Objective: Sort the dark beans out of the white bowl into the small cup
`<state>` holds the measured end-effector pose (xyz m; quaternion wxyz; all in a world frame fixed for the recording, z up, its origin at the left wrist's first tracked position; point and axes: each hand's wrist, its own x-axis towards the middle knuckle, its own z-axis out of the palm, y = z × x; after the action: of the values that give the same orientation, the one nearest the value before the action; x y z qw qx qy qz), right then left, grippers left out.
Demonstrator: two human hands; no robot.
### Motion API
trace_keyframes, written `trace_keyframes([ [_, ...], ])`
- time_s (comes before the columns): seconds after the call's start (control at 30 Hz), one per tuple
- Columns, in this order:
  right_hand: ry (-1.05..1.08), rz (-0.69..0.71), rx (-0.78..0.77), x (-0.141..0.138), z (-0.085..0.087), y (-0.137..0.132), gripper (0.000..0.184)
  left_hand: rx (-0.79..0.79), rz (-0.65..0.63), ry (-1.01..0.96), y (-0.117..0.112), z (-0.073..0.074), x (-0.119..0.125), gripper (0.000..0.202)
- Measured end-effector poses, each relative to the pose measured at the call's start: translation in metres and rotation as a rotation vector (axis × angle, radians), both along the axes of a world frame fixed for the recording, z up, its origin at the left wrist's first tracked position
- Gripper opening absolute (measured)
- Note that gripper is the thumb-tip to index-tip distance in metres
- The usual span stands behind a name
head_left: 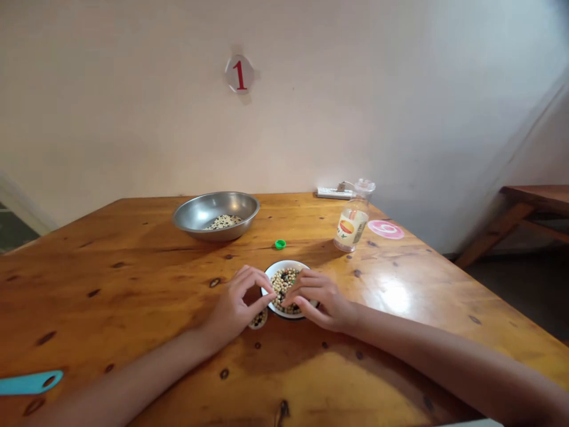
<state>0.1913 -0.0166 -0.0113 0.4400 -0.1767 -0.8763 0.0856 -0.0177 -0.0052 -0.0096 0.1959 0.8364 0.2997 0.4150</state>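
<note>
Watching through the head camera from afar, I had the left hand (233,305) and the right hand (320,299) close together over a white bowl (288,264) with a dark rim, which sat on a wooden table (133,284) and held mixed beans (282,284), mostly pale with some dark ones among them. The left hand's fingers (255,279) were narrow, the thumb and forefinger pinched together at the bowl's left rim, and I could not tell whether a bean sat between them. The right hand's fingers (311,284) were curled and close together, their tips reaching over the rim to the beans, and I could not tell whether they held anything. Just beside the white bowl, partly under the left hand, lay a small dish (258,320) of dark beans. Farther up the table sat a steel bowl (240,204) with a shallow layer of speckled beans (223,222), and near it lay a green bottle cap (280,244). To the right stood an uncapped glass bottle (353,222) with a printed label, near a round pink sticker (386,229). A power strip (335,193) lay behind the bottle at the table's far edge.
</note>
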Motion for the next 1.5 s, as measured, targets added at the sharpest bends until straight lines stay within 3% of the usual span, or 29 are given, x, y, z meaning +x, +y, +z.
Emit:
trace_keyframes([
  [0.2,-0.065,-0.101,-0.028,0.0,-0.002,0.0,0.015,0.021,0.024,0.02,-0.004,0.004,0.002,0.01],
  [0.33,-0.16,-0.149,0.061,-0.002,-0.004,0.0,0.027,0.019,0.036,0.003,-0.005,0.005,0.002,0.011],
  [0.6,-0.044,-0.14,0.272,-0.007,-0.006,-0.003,0.012,0.101,-0.014,0.054,-0.01,0.006,0.0,0.009],
  [0.77,-0.019,-0.142,0.111,-0.006,-0.007,-0.001,0.009,0.139,0.009,0.04,-0.01,0.007,-0.002,0.01],
  [0.93,-0.038,-0.055,-0.093,-0.003,-0.003,0.0,0.009,0.187,0.012,0.041,-0.012,0.006,-0.003,0.009],
  [1.2,-0.066,-0.091,-0.127,0.003,0.001,0.001,0.01,0.142,0.076,0.011,-0.013,0.008,-0.003,0.015],
  [1.5,-0.026,-0.206,-0.043,0.009,0.0,0.007,0.014,0.108,0.055,0.076,-0.003,0.008,-0.011,0.009],
])
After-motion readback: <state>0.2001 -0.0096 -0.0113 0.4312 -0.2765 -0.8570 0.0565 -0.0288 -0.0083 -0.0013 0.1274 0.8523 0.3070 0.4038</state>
